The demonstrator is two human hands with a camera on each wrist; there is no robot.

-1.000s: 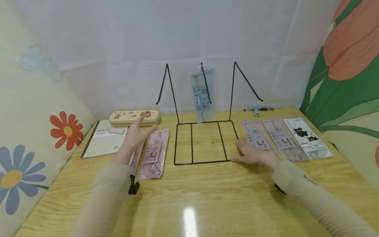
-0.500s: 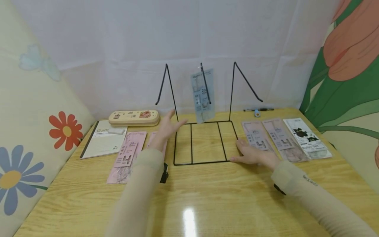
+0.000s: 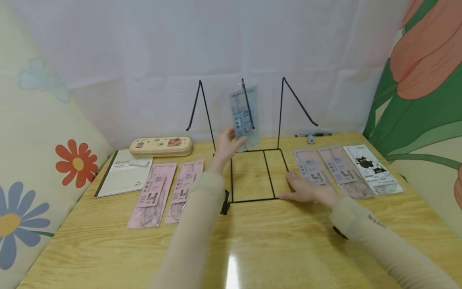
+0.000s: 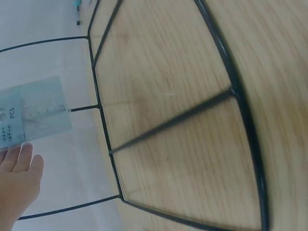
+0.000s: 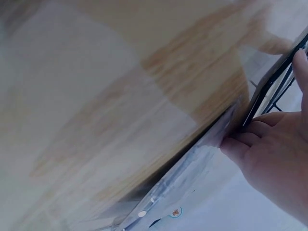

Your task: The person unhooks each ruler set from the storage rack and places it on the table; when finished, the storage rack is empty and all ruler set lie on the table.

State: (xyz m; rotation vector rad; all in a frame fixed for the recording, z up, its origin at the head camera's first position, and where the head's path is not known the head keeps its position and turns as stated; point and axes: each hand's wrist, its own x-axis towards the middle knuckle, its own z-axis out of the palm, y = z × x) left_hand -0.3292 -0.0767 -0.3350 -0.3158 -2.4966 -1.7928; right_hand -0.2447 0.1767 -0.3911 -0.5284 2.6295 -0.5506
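Note:
A black wire display rack (image 3: 252, 200) stands mid-table with three upright hooks. From its middle hook hangs a blue ruler-set packet (image 3: 236, 105) in a clear sleeve. My left hand (image 3: 226, 149) is at the packet's lower left edge, fingers extended and thumb apart; in the left wrist view its fingertips meet the edge of the packet (image 4: 41, 108). My right hand (image 3: 306, 188) holds the rack's front right corner. In the right wrist view, bent fingers and thumb of this hand (image 5: 274, 149) lie against the black bar (image 5: 269, 86).
Two pink ruler-set packets (image 3: 153, 192) lie left of the rack, beside a notebook (image 3: 120, 176) and a cream pencil case (image 3: 160, 146). To the right lie two purplish packets (image 3: 339, 166) and a white ruler set (image 3: 369, 164). Behind them are a pen (image 3: 323, 134) and a small blue item (image 3: 311, 139).
My left hand has moved right, from above the pink packets to the hanging blue packet, whose lower part now tips slightly. The right hand keeps its place on the rack.

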